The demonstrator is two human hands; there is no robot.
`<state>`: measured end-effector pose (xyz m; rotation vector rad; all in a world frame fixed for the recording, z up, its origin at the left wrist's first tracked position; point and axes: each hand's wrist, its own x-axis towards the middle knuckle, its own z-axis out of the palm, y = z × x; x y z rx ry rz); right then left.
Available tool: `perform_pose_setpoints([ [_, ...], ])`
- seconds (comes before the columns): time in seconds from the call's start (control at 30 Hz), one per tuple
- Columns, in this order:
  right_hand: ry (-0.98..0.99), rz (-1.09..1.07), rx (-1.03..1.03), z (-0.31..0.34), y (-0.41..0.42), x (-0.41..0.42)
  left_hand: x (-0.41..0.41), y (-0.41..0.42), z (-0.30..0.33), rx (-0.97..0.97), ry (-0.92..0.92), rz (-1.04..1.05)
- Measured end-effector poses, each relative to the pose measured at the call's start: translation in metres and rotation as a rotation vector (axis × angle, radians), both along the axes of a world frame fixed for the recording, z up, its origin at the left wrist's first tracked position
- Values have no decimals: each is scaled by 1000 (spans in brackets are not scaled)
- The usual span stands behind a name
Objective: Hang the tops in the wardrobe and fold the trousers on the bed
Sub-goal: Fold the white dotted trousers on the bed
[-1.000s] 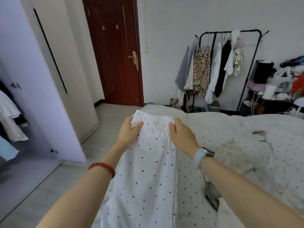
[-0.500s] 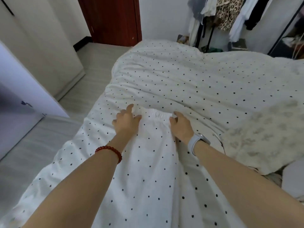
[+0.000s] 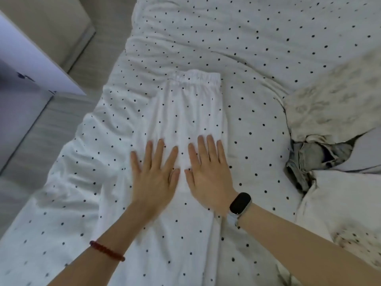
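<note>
both hands flat, l hand [image 3: 153,178] & r hand [image 3: 209,176] pressing dotted trousers [image 3: 185,112], bed [image 3: 268,48]

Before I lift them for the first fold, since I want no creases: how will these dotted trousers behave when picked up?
Probably floppy: the dotted trousers lie limp and rippled under the flat left hand and right hand. Likely light, since the cloth looks thin. The gathered waistband may bunch, so support both sides.

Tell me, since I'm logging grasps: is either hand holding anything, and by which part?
Nothing is held. The left hand and right hand press flat on the trousers, below the waistband.
</note>
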<state>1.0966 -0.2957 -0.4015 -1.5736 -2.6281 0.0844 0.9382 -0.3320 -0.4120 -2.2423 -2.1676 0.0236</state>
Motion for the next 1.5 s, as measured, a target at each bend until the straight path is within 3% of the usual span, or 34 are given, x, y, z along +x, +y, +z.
perform_pose_setpoints([
  [0.13, -5, -1, -45, -5, -56, 7, -3, -66, -4, -62, 22, -18],
  [0.4, 68, -112, -80, -19, -220, 8, -1, -221, -14, -78, -77, 109],
  [0.57, 84, -210, -219, -30, -325, 8, 9, -325, -30, -161, -200, 139],
  [0.7, 396, -431, -314, -26, -393, 8, 1, -390, -33, -46, -482, 259],
  [0.8, 579, -628, -490, -26, -409, 12, -21, -390, -28, 72, -605, 578],
  [0.93, 850, -798, -724, -20, -392, 3, -49, -362, -11, -4, -942, 890],
  [1.07, 894, -764, -796, -13, -386, -12, -58, -354, -6, 5, -1024, 950],
  [1.3, 1105, -800, -970, 3, -406, -5, -64, -367, -2, 48, -1112, 883],
  [1.5, 988, -682, -1024, -2, -424, 6, -75, -376, 13, -260, -1320, 758],
])
